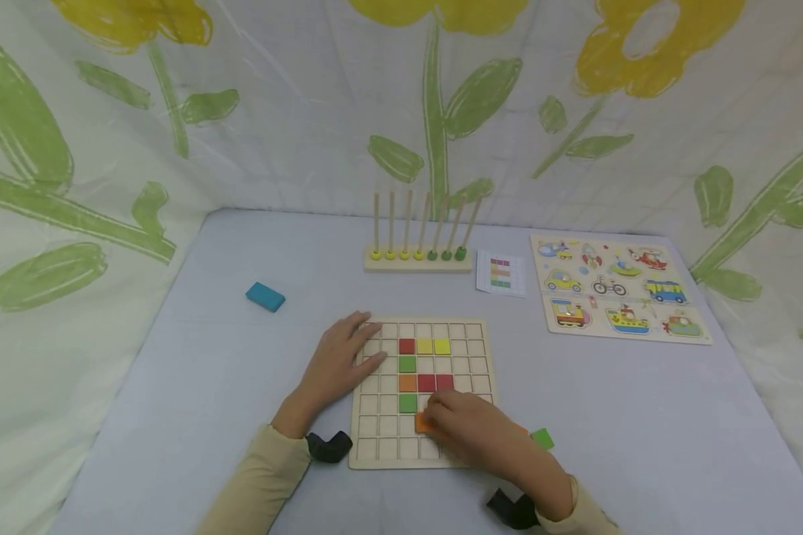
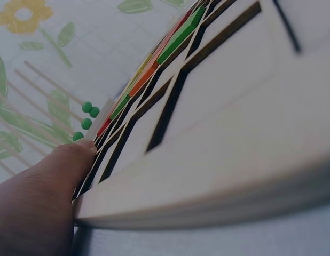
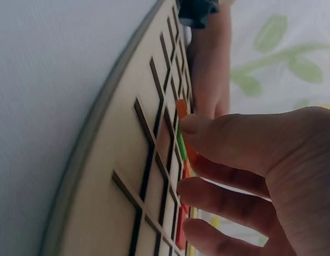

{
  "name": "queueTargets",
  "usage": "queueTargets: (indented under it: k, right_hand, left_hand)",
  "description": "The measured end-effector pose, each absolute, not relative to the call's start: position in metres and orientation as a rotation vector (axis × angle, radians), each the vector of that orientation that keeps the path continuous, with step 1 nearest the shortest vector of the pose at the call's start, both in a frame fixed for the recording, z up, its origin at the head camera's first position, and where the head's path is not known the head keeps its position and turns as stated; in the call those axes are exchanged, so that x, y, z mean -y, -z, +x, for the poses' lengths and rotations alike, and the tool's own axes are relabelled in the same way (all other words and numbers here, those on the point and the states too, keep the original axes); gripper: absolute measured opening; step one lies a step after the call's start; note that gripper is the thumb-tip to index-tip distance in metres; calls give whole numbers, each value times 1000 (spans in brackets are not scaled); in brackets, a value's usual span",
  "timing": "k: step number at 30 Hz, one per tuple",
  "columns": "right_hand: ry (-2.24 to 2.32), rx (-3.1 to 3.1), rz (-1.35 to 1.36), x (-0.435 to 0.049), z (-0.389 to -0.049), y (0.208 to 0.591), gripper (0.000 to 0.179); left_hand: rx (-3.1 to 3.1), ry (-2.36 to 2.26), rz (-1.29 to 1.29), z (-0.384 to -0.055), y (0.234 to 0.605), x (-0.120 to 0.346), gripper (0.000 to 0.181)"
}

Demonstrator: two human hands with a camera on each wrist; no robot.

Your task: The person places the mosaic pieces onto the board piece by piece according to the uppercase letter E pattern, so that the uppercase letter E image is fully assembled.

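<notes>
A wooden grid board (image 1: 369,427) lies flat on the table. My left hand (image 1: 337,353) rests on its upper left edge with the fingers extended; the thumb (image 2: 74,165) shows along the board edge in the left wrist view. Over the lower middle cells, my right hand (image 1: 471,423) pinches an orange square tile (image 3: 181,108) between thumb and fingers. On the board sit a red tile (image 1: 407,346) beside two yellow tiles (image 1: 433,346), a green tile (image 1: 407,364), an orange tile (image 1: 407,383) beside two red tiles (image 1: 435,383), and a lower green tile (image 1: 407,403).
Right of the board lies a loose green tile (image 1: 542,438), with some orange showing past the right hand. Behind stand a bead-and-peg rack (image 1: 418,265), a pattern card (image 1: 517,276) and a vehicle puzzle board (image 1: 598,256). A blue block (image 1: 265,296) lies at the left.
</notes>
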State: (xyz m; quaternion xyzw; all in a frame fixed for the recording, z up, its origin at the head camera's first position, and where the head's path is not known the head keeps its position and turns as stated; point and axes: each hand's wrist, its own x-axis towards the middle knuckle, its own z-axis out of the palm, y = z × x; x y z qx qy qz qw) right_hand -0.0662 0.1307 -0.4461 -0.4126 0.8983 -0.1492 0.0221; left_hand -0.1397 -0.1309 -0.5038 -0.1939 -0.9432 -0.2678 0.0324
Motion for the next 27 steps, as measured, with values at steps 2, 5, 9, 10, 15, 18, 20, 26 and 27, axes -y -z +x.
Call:
queueTargets:
  k: [2, 5, 9, 10, 15, 18, 20, 26, 27]
  right_hand:
    - [412, -2782, -1300, -127, -66, 447, 13]
    - [345, -2779, -1314, -121, -64, 448, 15]
    - [315, -2778, -1325, -116, -63, 449, 16]
    - [315, -2780, -1330, -115, -63, 449, 15]
    - [316, -2810, -1340, -113, -62, 450, 15]
    - [292, -2817, -1327, -111, -62, 451, 16]
    - [282, -2810, -1314, -109, -62, 450, 17]
    - [266, -2791, -1303, -107, -62, 451, 20]
    - [269, -2789, -1310, -107, -62, 451, 19]
  left_hand:
    - [2900, 826, -592, -140, 503, 131, 56]
    - [2891, 817, -587, -140, 503, 131, 56]
    - [2884, 799, -588, -140, 503, 131, 56]
    - [2879, 793, -592, -140, 504, 131, 56]
    - [2866, 793, -598, -141, 505, 130, 55]
    - [2869, 794, -597, -141, 505, 130, 55]
    - [2874, 795, -595, -141, 504, 130, 55]
    - [2907, 802, -575, -140, 503, 130, 56]
    - [2910, 805, -572, -140, 503, 130, 56]
